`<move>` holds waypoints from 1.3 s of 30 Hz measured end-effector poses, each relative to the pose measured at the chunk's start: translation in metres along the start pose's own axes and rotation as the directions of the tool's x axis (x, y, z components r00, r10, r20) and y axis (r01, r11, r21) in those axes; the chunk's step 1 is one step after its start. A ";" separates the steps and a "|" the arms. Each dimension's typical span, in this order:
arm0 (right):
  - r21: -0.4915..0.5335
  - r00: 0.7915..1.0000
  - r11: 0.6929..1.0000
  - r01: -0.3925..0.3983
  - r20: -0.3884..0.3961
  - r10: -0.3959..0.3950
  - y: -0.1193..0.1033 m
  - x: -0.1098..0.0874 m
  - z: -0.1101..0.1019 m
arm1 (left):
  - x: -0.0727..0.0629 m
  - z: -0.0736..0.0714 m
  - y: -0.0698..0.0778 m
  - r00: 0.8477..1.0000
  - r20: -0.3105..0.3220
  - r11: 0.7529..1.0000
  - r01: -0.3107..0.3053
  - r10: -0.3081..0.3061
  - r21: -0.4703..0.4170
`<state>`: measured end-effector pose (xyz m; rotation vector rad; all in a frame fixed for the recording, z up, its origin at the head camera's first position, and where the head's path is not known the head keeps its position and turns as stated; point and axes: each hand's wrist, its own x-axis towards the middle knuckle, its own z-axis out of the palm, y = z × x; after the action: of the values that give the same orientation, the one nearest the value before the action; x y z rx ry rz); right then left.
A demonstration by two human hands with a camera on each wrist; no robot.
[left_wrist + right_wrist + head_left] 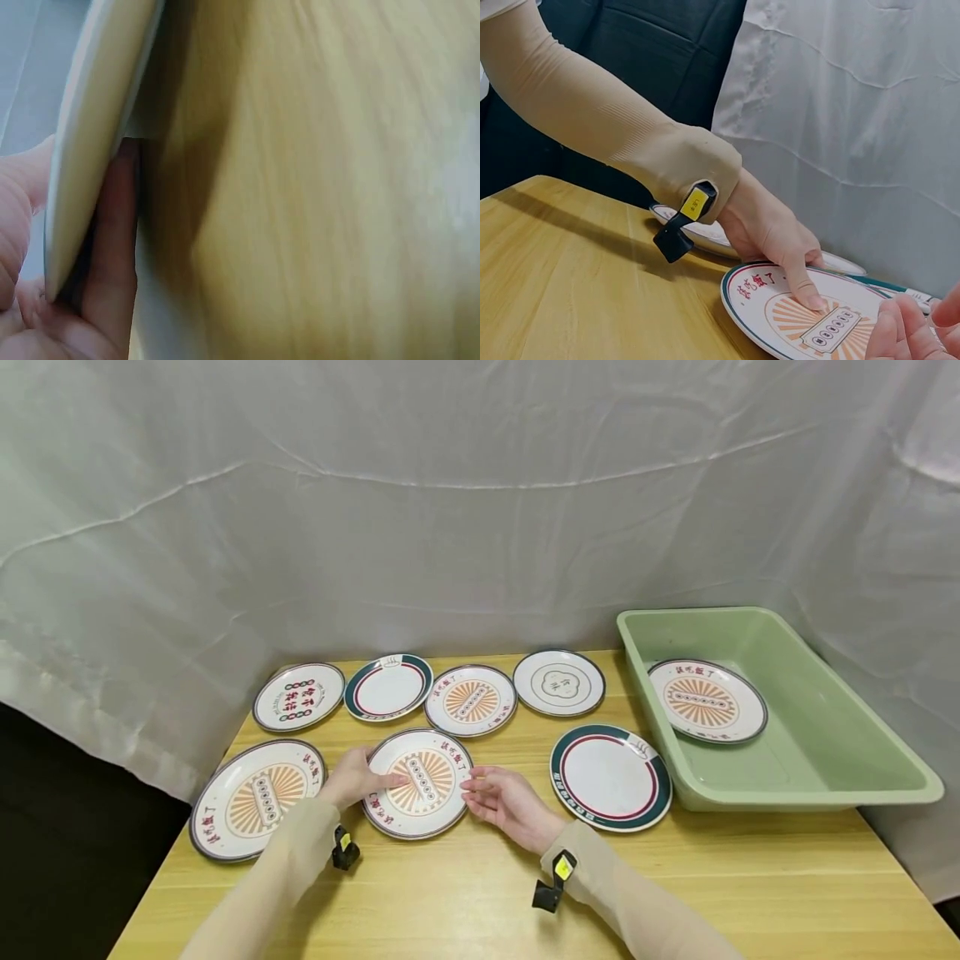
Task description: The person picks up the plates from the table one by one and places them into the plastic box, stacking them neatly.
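Observation:
A round white plate (pixel 429 777) with an orange sunburst and red lettering is held above the wooden table, tilted. My left hand (pixel 358 781) grips its left edge, thumb on the upper face; in the left wrist view, fingers (pixel 112 247) lie beneath the plate (pixel 97 142). At the opposite rim is my right hand (pixel 513 806), fingers loosely bent and palm turned partly up. Whether its fingertips touch the rim I cannot tell. The right wrist view shows the plate (pixel 769 307) with the left thumb pressed over its edge.
A large sunburst plate (pixel 225 814) lies left of my left hand. Behind stand a red-lettered plate (pixel 300 696), a green-rimmed plate (pixel 388 687), another sunburst plate (pixel 471 700) and a cloud-patterned plate (pixel 558 682). Right are a green-rimmed plate (pixel 611 777) and a green basin (pixel 810 796) holding a sunburst plate (pixel 705 702).

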<state>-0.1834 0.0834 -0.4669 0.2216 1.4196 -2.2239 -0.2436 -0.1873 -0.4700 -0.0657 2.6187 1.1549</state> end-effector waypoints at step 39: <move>-0.003 0.986 0.994 0.106 -0.126 -0.105 -0.028 -0.006 -0.026 | -0.004 0.007 0.009 0.985 0.171 0.878 0.058 0.027 -0.475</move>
<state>-0.1949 0.1180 -0.4534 0.2993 1.5258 -2.3344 -0.2394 -0.1768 -0.4667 -0.0806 2.1233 1.6953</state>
